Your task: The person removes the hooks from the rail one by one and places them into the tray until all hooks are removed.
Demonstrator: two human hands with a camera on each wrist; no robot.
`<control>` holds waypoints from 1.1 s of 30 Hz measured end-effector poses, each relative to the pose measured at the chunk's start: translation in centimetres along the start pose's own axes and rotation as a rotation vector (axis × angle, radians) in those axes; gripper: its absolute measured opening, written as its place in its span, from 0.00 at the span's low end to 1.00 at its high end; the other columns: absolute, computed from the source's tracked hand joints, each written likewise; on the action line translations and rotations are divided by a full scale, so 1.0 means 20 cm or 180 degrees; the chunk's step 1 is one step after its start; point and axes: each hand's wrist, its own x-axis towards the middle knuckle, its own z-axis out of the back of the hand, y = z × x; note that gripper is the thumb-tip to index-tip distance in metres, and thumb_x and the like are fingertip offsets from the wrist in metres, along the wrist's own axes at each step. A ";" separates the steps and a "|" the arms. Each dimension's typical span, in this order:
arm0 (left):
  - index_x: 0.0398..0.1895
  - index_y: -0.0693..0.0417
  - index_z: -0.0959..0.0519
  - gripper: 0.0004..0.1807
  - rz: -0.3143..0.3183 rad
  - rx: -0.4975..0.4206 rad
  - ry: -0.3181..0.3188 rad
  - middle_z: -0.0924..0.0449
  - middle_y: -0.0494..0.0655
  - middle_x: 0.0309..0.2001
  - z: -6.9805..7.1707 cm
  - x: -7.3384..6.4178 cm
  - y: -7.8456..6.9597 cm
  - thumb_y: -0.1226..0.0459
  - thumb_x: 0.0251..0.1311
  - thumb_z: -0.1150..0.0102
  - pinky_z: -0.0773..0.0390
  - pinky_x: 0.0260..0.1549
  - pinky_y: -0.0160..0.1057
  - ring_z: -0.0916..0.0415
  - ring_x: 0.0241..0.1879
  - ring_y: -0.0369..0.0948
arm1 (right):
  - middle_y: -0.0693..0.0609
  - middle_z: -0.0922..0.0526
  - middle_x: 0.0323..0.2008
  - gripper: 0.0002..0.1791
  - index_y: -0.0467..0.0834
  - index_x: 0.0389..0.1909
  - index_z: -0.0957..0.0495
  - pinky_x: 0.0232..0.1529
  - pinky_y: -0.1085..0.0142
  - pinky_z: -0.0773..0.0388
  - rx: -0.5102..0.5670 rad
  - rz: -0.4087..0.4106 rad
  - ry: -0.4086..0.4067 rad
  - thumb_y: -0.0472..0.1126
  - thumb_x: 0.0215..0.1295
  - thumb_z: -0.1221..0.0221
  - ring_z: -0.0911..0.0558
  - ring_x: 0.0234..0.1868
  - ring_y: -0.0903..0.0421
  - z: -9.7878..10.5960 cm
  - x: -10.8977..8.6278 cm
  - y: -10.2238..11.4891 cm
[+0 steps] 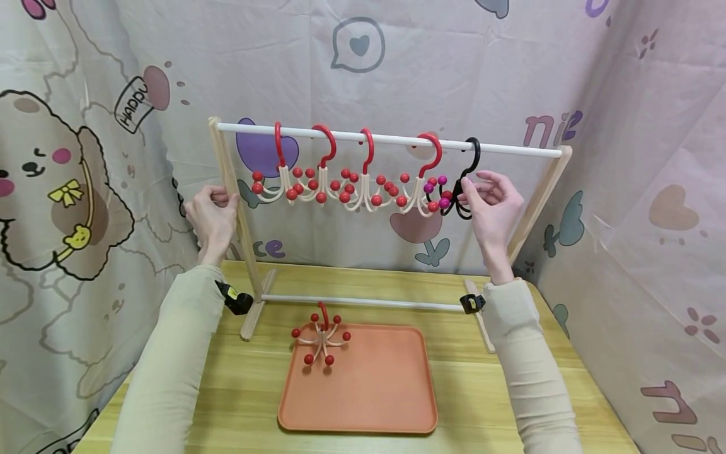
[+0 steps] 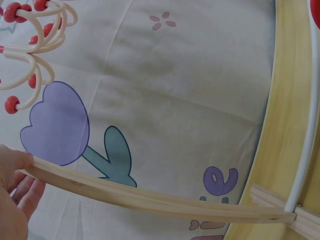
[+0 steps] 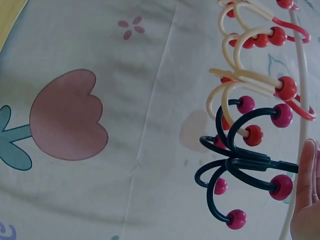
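Observation:
A wooden rack with a white top rail carries several cream multi-arm hook hangers with red hooks and red ball tips. At the row's right end hangs a black multi-arm hanger with magenta ball tips. My right hand pinches its stem below the hook, thumb in front; the right wrist view shows only part of that hand at the edge. With thumb and fingers, my left hand grips the rack's left wooden post. Another cream hanger with a red hook lies on the orange tray.
The rack's right post stands beyond my right hand. A white lower bar joins its wooden feet on the wood-grain table. Printed curtains enclose the back and sides.

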 end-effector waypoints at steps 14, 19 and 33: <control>0.49 0.64 0.18 0.15 0.0100 0.0068 0.0008 0.15 0.64 0.47 0.00 0.00 -0.01 0.62 0.64 0.37 0.37 0.62 0.49 0.27 0.55 0.53 | 0.69 0.17 0.22 0.17 0.35 0.50 0.19 0.25 0.77 0.20 -0.0164 -0.0192 0.0089 0.38 0.62 0.33 0.18 0.18 0.70 -0.02 0.12 0.00; 0.49 0.63 0.18 0.15 0.0140 0.0082 0.0003 0.16 0.63 0.46 -0.01 0.00 -0.01 0.62 0.64 0.37 0.35 0.61 0.48 0.28 0.55 0.52 | 0.66 0.17 0.22 0.14 0.34 0.47 0.18 0.24 0.76 0.20 -0.0163 -0.0296 0.0115 0.36 0.63 0.34 0.18 0.17 0.69 -0.02 0.14 0.00; 0.50 0.64 0.19 0.17 0.0161 0.0062 0.0035 0.15 0.64 0.48 0.01 0.00 -0.01 0.61 0.64 0.37 0.35 0.62 0.49 0.27 0.57 0.53 | 0.61 0.17 0.22 0.08 0.31 0.41 0.19 0.27 0.77 0.19 -0.0094 -0.0235 0.0096 0.31 0.64 0.39 0.17 0.19 0.70 -0.02 0.17 -0.02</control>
